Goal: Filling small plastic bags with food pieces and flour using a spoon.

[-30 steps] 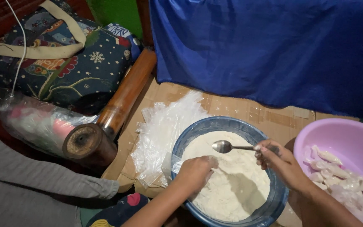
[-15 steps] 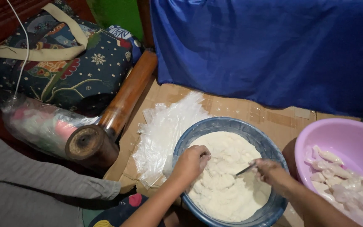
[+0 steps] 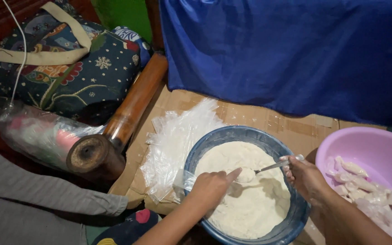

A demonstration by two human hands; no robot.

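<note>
Right hand [image 3: 306,177] grip closed on a metal spoon [image 3: 268,168], bowl end loaded with flour. Left hand [image 3: 212,188] pinches a small clear plastic bag [image 3: 184,180] at the spoon tip, index finger extended. Both over a blue bowl [image 3: 232,134] of flour [image 3: 250,204] on cardboard [image 3: 291,127]. Stack of plastic bags [image 3: 173,140] just left; pink basin [image 3: 373,145] right; wooden post [image 3: 123,120] further left.

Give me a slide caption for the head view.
Right hand spoons flour from a blue bowl; left hand steadies a bag.

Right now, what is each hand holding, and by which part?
Right hand holds a metal spoon by its handle end; left hand pinches a clear plastic bag at its mouth.
</note>
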